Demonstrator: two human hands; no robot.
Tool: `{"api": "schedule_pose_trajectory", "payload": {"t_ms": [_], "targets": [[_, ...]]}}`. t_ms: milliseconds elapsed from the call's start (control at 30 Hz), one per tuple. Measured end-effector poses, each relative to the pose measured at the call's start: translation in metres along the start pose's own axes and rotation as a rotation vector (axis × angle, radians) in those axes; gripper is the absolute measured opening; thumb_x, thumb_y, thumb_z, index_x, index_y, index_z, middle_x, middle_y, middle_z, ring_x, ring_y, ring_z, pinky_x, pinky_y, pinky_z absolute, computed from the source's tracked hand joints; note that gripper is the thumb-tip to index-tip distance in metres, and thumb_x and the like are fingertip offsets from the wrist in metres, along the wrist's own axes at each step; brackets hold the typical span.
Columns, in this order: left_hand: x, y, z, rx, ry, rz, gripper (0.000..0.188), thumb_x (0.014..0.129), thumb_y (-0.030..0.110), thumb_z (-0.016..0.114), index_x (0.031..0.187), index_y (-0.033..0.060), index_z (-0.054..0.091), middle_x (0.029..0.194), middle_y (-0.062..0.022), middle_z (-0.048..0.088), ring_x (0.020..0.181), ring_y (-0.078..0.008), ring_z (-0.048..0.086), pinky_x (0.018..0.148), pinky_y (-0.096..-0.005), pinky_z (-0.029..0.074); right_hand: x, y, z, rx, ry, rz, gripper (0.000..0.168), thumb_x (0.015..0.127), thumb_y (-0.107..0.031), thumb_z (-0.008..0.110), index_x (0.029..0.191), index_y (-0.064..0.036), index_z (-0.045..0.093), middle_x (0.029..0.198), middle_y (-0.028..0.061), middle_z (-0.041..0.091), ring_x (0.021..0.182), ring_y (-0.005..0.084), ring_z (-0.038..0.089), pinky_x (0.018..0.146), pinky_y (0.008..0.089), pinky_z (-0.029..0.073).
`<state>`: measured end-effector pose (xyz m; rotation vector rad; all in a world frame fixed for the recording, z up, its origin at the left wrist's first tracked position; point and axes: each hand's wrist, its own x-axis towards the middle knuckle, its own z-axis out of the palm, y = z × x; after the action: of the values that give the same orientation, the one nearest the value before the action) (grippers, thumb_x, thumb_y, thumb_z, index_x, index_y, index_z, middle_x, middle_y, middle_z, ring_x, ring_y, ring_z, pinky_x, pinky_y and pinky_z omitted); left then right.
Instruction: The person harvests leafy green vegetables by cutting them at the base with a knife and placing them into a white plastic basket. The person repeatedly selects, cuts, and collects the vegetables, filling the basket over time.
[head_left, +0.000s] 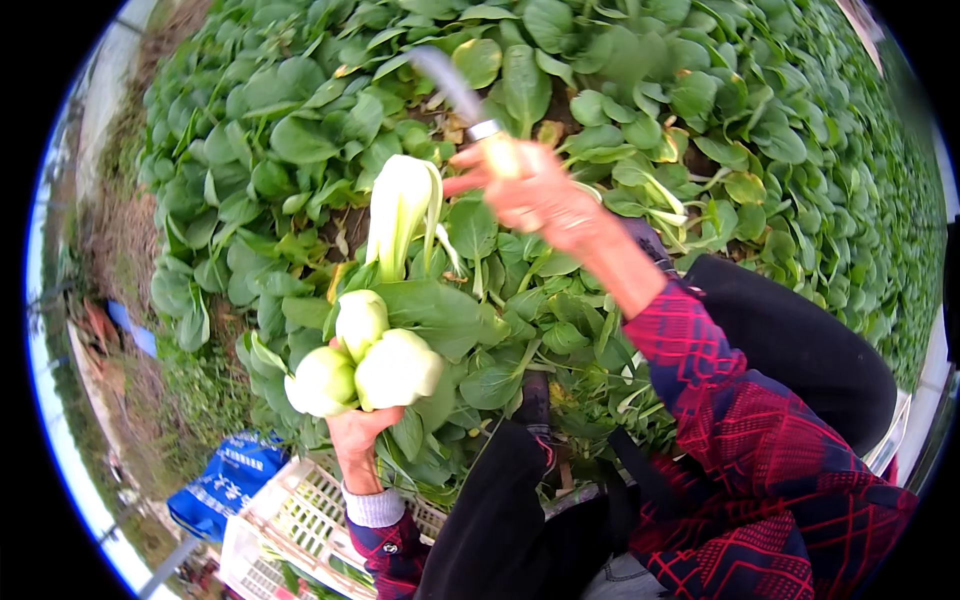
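My left hand holds three heads of bok choy in a bunch, their pale bases facing up and their leaves hanging below. In my right hand is a curved sickle knife with a metal collar at the handle; its blade is blurred and points up and left. Another bok choy head stands base up just beyond the bunch, close to the fingertips of my right hand. Whether that hand touches it I cannot tell.
Growing leafy greens spread ahead and to the right. Cut leaves and stalks lie around my shoes. A white plastic crate with greens inside stands at the lower left, beside a blue bag. Bare soil and weeds edge the left side.
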<state>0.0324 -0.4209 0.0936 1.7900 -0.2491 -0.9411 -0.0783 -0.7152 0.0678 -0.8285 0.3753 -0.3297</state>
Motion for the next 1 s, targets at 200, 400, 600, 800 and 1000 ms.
{"api": "schedule_pose_trajectory", "payload": {"t_ms": [200,400,600,800,1000], "targets": [[0.037,0.032,0.032,-0.126,-0.144,0.214,0.089,0.050,0.017,0.075,0.128,0.0006,0.036,0.121,-0.0123,0.049,0.103,-0.0197,0.051,0.079,-0.0266,0.046,0.047,0.006,0.014,0.178,0.136,-0.145,0.051,0.058,-0.013,0.080,0.094,0.000,0.046,0.072,0.0032,0.052,0.043,0.0041,0.043,0.034,0.0158,0.034],[0.047,0.124,0.058,-0.192,0.001,0.554,0.073,0.070,0.035,0.056,0.129,-0.0004,0.035,0.133,-0.0223,0.037,0.127,-0.0296,0.032,0.098,-0.0336,0.031,0.061,-0.063,0.006,-0.232,0.131,-0.320,0.045,0.055,-0.017,0.081,0.085,-0.001,0.051,0.064,0.0014,0.049,0.042,0.0057,0.040,0.035,0.0194,0.029],[0.029,0.205,0.052,-0.075,-0.303,0.718,0.066,0.077,0.032,0.049,0.128,-0.0083,0.032,0.133,-0.0262,0.034,0.126,-0.0341,0.031,0.107,-0.0402,0.020,0.051,-0.120,0.080,-0.431,0.002,-0.601,0.044,0.053,-0.021,0.082,0.080,-0.003,0.051,0.065,0.0028,0.052,0.044,0.0056,0.042,0.037,0.0211,0.033],[-0.026,0.206,0.069,-0.338,-0.162,0.488,0.043,0.081,0.024,0.056,0.116,0.0006,0.047,0.102,-0.0081,0.059,0.087,-0.0165,0.058,0.078,-0.0291,0.047,0.027,-0.114,0.168,0.298,-0.060,-0.517,0.034,0.074,-0.031,0.071,0.084,-0.004,0.054,0.051,-0.0006,0.049,0.037,0.0063,0.043,0.033,0.0205,0.029],[-0.054,0.206,0.056,-0.378,-0.167,0.520,0.040,0.069,0.007,0.068,0.106,-0.0032,0.055,0.092,-0.0093,0.062,0.080,-0.0167,0.059,0.074,-0.0275,0.049,-0.010,-0.106,0.203,0.374,-0.026,-0.419,0.055,0.062,0.000,0.075,0.100,-0.003,0.035,0.069,0.0073,0.051,0.043,0.0108,0.041,0.032,0.0257,0.032]]}}
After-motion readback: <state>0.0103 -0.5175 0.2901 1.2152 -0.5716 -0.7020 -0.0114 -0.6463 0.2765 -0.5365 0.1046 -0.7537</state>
